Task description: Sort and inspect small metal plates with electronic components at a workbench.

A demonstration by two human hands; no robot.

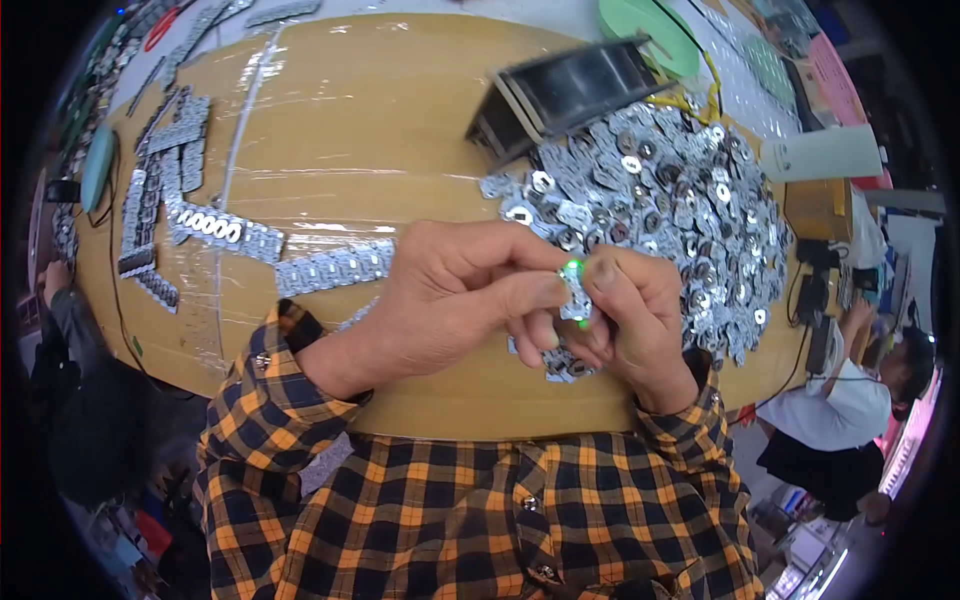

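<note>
Two hands are meeting over the near middle of the table, and we are pinching one small silvery circuit piece with a glowing green light between them. Our left hand is closing thumb and forefinger tight on its left side, while our right hand is pressing it from the right with thumb and fingertips; both grips are narrow and holding the piece. It is looking like a short flat metallic tab, lit bright green at its top, and it is hovering just above a few loose pieces lying under our fingers.

Beyond the right hand, we are seeing a large heap of small silvery round-centred parts spreading towards the right edge. Behind it, a dark open rectangular tray is lying tilted, and a green round disc is sitting at the far edge. To the left, long silvery strips of joined parts are lying in rows, with more strips stacked near the left rim.

We are finding the tan wooden tabletop open through its middle, where it is shining under clear film. A white cylinder is lying at the right.
</note>
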